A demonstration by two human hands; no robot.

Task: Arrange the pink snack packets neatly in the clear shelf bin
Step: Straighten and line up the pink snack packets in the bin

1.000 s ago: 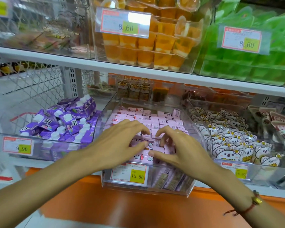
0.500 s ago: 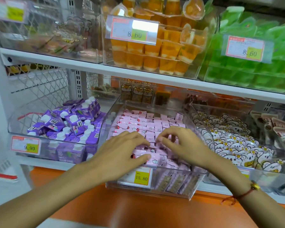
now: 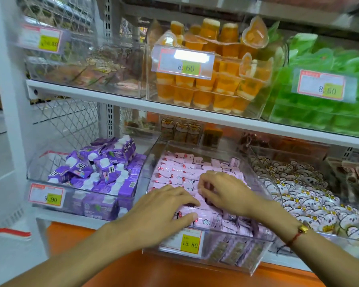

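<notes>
Several pink snack packets point(image 3: 179, 172) fill the clear shelf bin point(image 3: 226, 252) on the lower shelf, in rows at the back and looser at the front. My left hand point(image 3: 164, 212) lies over the front-left packets, with the fingers stretched across them and the thumb against a front packet. My right hand point(image 3: 226, 191) is over the middle of the bin. Its curled fingertips pinch a pink packet at its left side. The packets beneath both hands are hidden.
A bin of purple drink cartons point(image 3: 100, 172) stands to the left and a bin of white cartoon packets point(image 3: 305, 195) to the right. Orange jelly cups point(image 3: 205, 83) and green packs point(image 3: 323, 96) sit on the shelf above. A price tag point(image 3: 188, 242) hangs on the bin's front.
Both hands have moved a little deeper into the bin. The right hand's fingers have curled in and pinch a packet. The left hand has flattened over the front packets.
</notes>
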